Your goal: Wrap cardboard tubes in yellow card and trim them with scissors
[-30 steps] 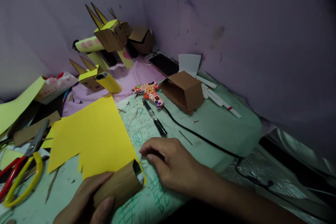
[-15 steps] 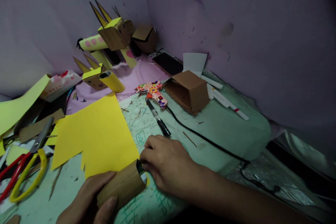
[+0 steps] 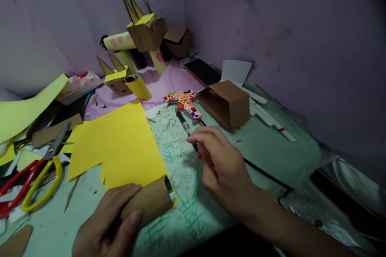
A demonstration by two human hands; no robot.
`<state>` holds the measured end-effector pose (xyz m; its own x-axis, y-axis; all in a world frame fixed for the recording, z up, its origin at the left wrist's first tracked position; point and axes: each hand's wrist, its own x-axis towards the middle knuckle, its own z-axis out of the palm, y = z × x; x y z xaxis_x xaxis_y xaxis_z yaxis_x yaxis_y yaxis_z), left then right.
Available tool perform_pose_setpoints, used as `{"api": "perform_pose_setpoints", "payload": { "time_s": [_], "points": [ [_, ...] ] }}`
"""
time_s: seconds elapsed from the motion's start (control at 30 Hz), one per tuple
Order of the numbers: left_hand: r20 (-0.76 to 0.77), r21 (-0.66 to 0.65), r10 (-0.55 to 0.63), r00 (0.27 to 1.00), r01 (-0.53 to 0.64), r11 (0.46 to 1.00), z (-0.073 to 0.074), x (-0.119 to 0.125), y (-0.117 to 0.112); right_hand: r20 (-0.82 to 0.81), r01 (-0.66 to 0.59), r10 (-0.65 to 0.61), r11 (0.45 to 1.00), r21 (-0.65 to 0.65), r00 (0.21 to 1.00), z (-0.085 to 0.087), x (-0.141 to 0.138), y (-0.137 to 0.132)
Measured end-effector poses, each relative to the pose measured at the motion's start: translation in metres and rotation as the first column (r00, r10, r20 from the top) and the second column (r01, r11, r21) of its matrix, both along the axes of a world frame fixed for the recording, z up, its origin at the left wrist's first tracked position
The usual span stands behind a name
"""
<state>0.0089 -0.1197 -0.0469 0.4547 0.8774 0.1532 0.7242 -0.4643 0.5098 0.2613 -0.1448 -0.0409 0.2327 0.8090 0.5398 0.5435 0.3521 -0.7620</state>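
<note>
The left hand grips a brown tube lying on the near corner of the yellow paper on the counter, while the right hand, loosely open and empty, hovers by the pen.

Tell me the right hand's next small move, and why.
Probably lower the right hand a little and pinch the black pen: its fingertips hover right at the pen's near end, while the left hand holds the cardboard tube on the yellow paper.
</note>
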Motion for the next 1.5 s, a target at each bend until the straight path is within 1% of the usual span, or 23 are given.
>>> {"api": "perform_pose_setpoints", "payload": {
  "time_s": [0.03, 0.07, 0.1, 0.13, 0.17, 0.2, 0.27, 0.33, 0.4, 0.47, 0.5, 0.57, 0.63, 0.7, 0.77, 0.87, 0.93, 1.03, 1.2, 1.27, 1.4, 1.5],
  "points": [
    [-0.002, 0.022, -0.031, 1.0, 0.031, 0.999, 0.0, 0.0, 0.001, -0.029, -0.102, 0.101, 0.994, -0.038, 0.994, 0.0, 0.001, -0.002],
    [-0.004, 0.05, -0.056, 0.998, 0.056, 0.997, 0.001, 0.001, 0.002, -0.056, -0.216, 0.211, 0.972, -0.094, 0.976, 0.0, 0.001, -0.005],
    [-0.002, 0.079, -0.072, 0.997, 0.072, 0.994, 0.001, 0.003, 0.003, -0.08, -0.325, 0.316, 0.933, -0.158, 0.946, 0.0, 0.0, -0.007],
    [0.003, 0.105, -0.077, 0.997, 0.077, 0.992, 0.002, 0.004, 0.004, -0.095, -0.407, 0.396, 0.886, -0.224, 0.913, -0.001, -0.001, -0.01],
    [0.012, 0.128, -0.079, 0.997, 0.077, 0.989, 0.003, 0.006, 0.004, -0.099, -0.455, 0.446, 0.843, -0.287, 0.89, -0.001, -0.003, -0.012],
    [0.025, 0.149, -0.084, 0.996, 0.079, 0.986, 0.003, 0.008, 0.004, -0.093, -0.47, 0.468, 0.815, -0.338, 0.879, -0.002, -0.005, -0.013],
    [0.053, 0.176, -0.104, 0.993, 0.093, 0.98, 0.004, 0.011, 0.004, -0.072, -0.449, 0.461, 0.798, -0.402, 0.885, -0.004, -0.009, -0.014],
    [0.096, 0.166, -0.114, 0.989, 0.097, 0.981, 0.003, 0.013, 0.004, -0.061, -0.407, 0.422, 0.812, -0.418, 0.904, -0.007, -0.012, -0.015],
    [0.142, 0.125, -0.101, 0.985, 0.084, 0.989, 0.001, 0.013, 0.002, -0.058, -0.409, 0.42, 0.831, -0.377, 0.906, -0.01, -0.013, -0.016],
    [0.174, 0.083, -0.094, 0.98, 0.081, 0.993, 0.001, 0.013, 0.001, -0.049, -0.465, 0.474, 0.83, -0.308, 0.879, -0.014, -0.013, -0.018],
    [0.183, 0.068, -0.097, 0.978, 0.086, 0.994, 0.002, 0.013, 0.001, -0.029, -0.5, 0.514, 0.818, -0.284, 0.857, -0.015, -0.013, -0.018],
    [0.197, 0.037, -0.111, 0.974, 0.105, 0.994, 0.003, 0.013, 0.001, 0.053, -0.532, 0.567, 0.799, -0.28, 0.822, -0.018, -0.013, -0.019],
    [0.209, 0.008, -0.12, 0.97, 0.121, 0.993, 0.005, 0.014, 0.002, 0.164, -0.511, 0.567, 0.811, -0.286, 0.807, -0.021, -0.014, -0.02],
    [0.219, -0.012, -0.128, 0.967, 0.134, 0.991, 0.006, 0.014, 0.003, 0.278, -0.476, 0.536, 0.841, -0.257, 0.797, -0.023, -0.015, -0.02],
    [0.228, -0.016, -0.135, 0.964, 0.143, 0.99, 0.006, 0.014, 0.004, 0.386, -0.455, 0.491, 0.871, -0.187, 0.781, -0.025, -0.018, -0.021],
    [0.229, -0.009, -0.154, 0.961, 0.16, 0.987, 0.006, 0.014, 0.005, 0.504, -0.454, 0.437, 0.886, -0.098, 0.745, -0.024, -0.02, -0.023],
    [0.22, -0.004, -0.174, 0.96, 0.179, 0.984, 0.007, 0.014, 0.006, 0.519, -0.452, 0.432, 0.887, -0.097, 0.737, -0.023, -0.021, -0.023],
    [0.208, -0.005, -0.189, 0.96, 0.194, 0.981, 0.008, 0.013, 0.007, 0.497, -0.443, 0.441, 0.888, -0.121, 0.747, -0.022, -0.022, -0.024],
    [0.215, -0.007, -0.179, 0.96, 0.185, 0.983, 0.006, 0.014, 0.005, 0.537, -0.41, 0.398, 0.906, -0.104, 0.744, -0.027, -0.022, -0.023],
    [0.211, -0.023, -0.19, 0.959, 0.199, 0.98, 0.007, 0.014, 0.006, 0.534, -0.409, 0.397, 0.907, -0.103, 0.746, -0.028, -0.021, -0.023],
    [0.229, -0.087, -0.196, 0.953, 0.221, 0.972, 0.019, 0.002, 0.01, 0.52, -0.418, 0.408, 0.902, -0.106, 0.75, -0.028, -0.021, -0.022],
    [0.234, -0.069, -0.138, 0.962, 0.158, 0.985, 0.029, -0.013, 0.005, 0.516, -0.41, 0.399, 0.907, -0.099, 0.758, -0.028, -0.021, -0.022]
  ]
}}
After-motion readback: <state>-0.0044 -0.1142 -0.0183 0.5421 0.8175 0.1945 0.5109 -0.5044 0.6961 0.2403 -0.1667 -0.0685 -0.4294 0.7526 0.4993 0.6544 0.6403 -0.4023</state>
